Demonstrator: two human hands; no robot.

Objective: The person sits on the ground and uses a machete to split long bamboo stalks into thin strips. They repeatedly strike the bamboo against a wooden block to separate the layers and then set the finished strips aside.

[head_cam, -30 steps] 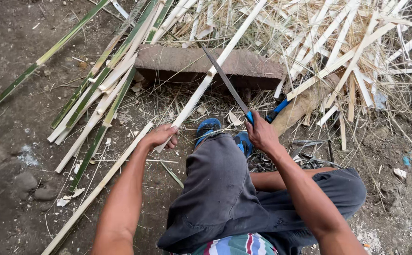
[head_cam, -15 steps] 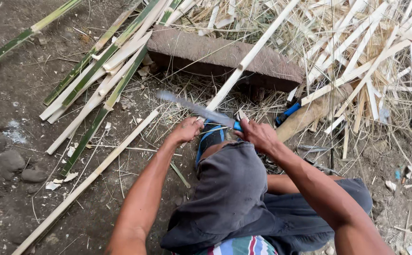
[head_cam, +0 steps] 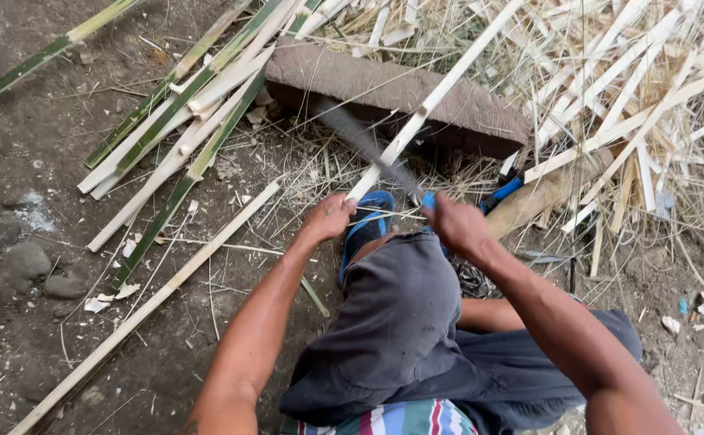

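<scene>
My left hand (head_cam: pixel 329 216) grips the near end of a long pale bamboo strip (head_cam: pixel 440 89) that runs up and to the right across a brown stone block (head_cam: pixel 384 84). My right hand (head_cam: pixel 456 225) holds a long-bladed knife (head_cam: pixel 360 141) by its blue handle. The blade is blurred and points up-left, lying over the strip just beyond my left hand. My bent knee in dark grey trousers (head_cam: pixel 400 314) sits between both arms, and a blue sandal (head_cam: pixel 368 217) shows under the hands.
Green and pale split bamboo strips (head_cam: pixel 182 113) lie fanned on the dirt at the left. A dense heap of thin bamboo slivers (head_cam: pixel 634 89) fills the upper right. Another long strip (head_cam: pixel 150 302) crosses the ground at lower left. Small stones (head_cam: pixel 41 270) sit at the far left.
The knife swung down from pointing up to a low slant across the strip. My left hand stayed on the strip. The view shifted slightly.
</scene>
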